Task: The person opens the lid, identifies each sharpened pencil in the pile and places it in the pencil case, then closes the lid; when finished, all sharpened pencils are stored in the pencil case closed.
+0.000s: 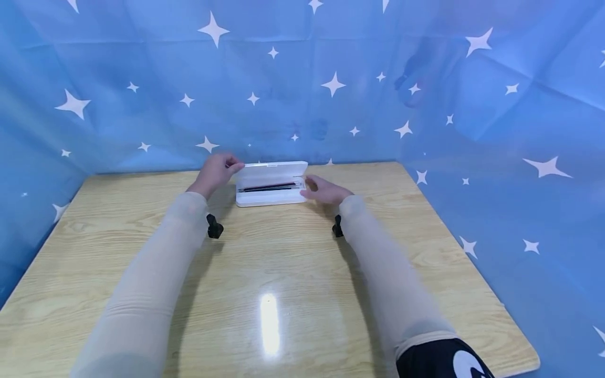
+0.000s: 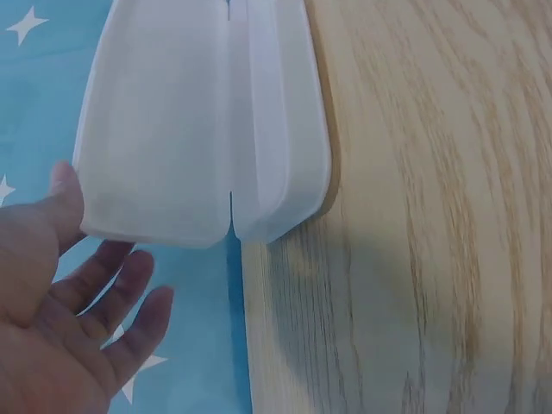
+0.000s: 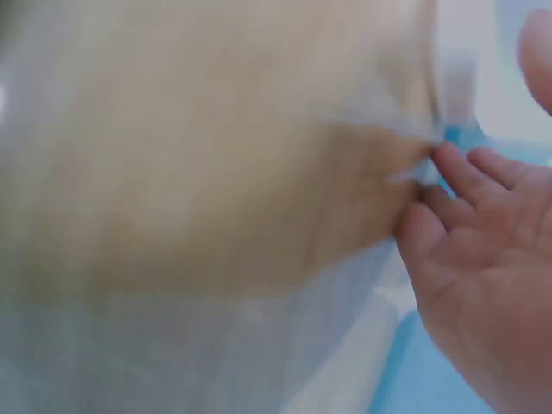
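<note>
A white pencil case (image 1: pixel 269 198) lies near the table's back edge with its lid (image 1: pixel 274 170) raised. Inside it are slim dark pencils or pens (image 1: pixel 269 187), too small to tell apart. My left hand (image 1: pixel 219 170) pinches the lid's left corner. In the left wrist view, the left thumb presses one side of the lid (image 2: pixel 155 129), and part of the other fingers is behind it. Beside the case's right end is my right hand (image 1: pixel 325 190), thumb apart from the fingers. The right wrist view is blurred, so contact between those fingers (image 3: pixel 461 172) and the case is unclear.
The case stands on a light wooden table (image 1: pixel 255 268). A blue cloth with white stars (image 1: pixel 293 73) hangs behind the table and along its sides. Small black devices (image 1: pixel 215 227) are worn at both wrists.
</note>
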